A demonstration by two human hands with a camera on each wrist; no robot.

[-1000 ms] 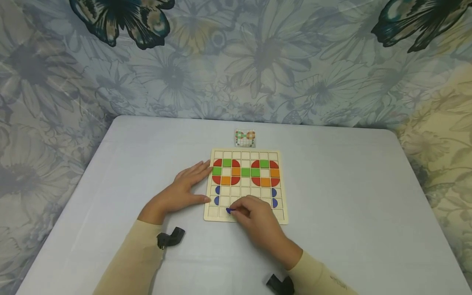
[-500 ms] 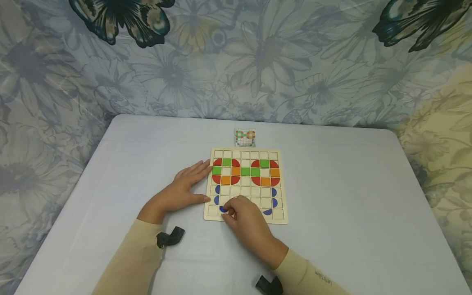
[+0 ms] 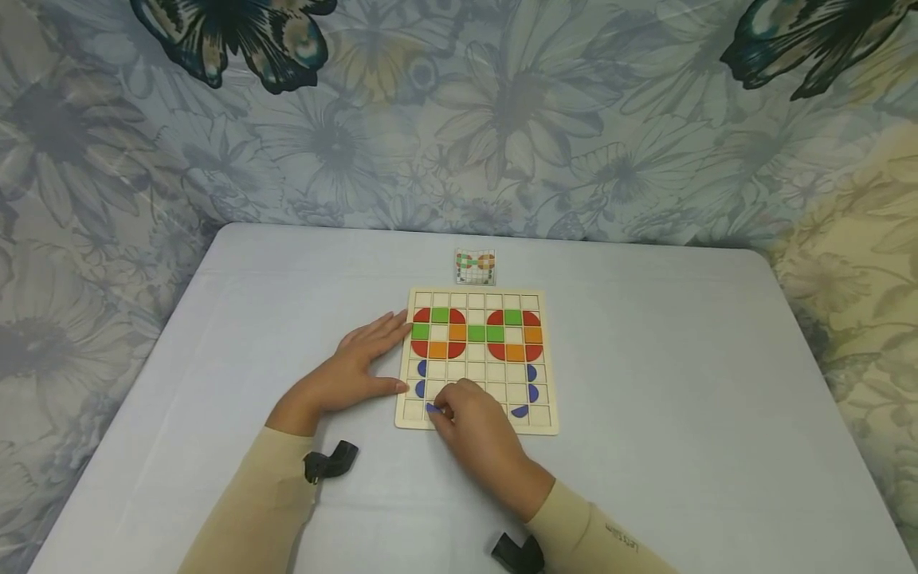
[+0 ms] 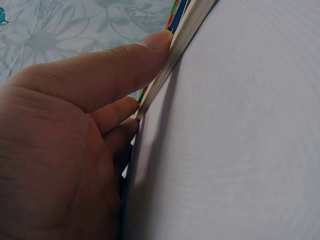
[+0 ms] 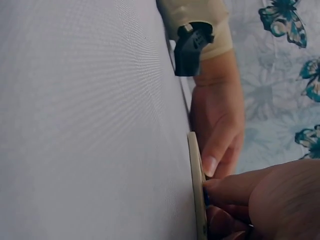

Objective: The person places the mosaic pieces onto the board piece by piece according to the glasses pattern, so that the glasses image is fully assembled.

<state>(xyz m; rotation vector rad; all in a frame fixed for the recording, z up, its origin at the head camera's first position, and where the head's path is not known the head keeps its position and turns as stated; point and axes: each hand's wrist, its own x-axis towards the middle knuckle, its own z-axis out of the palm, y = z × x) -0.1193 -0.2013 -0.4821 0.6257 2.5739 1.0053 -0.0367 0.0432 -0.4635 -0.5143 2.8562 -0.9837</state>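
A square wooden grid board (image 3: 476, 371) lies on the table, carrying red quarter-round, green and orange square, and blue half-round tiles. My right hand (image 3: 484, 430) pinches a blue half-round tile (image 3: 433, 408) over the board's bottom row, near its left corner. In the right wrist view, a sliver of this blue tile (image 5: 206, 197) shows beneath the thumb, at the board's face (image 5: 196, 185). My left hand (image 3: 358, 371) rests along the board's left edge, fingers extended and thumb spread. The left wrist view shows its thumb (image 4: 120, 70) touching the board's rim (image 4: 185, 37).
Just behind the board lies a small pattern card (image 3: 475, 267) with a similar coloured design. Black wrist cameras hang under the left sleeve (image 3: 247, 502) and the right sleeve (image 3: 595, 534). A floral cloth (image 3: 473, 143) with butterflies stands behind the white table (image 3: 681, 383).
My right hand has shifted left along the bottom row with the blue half-round tile, uncovering another blue half-round tile at the lower right. The left hand has stayed put.
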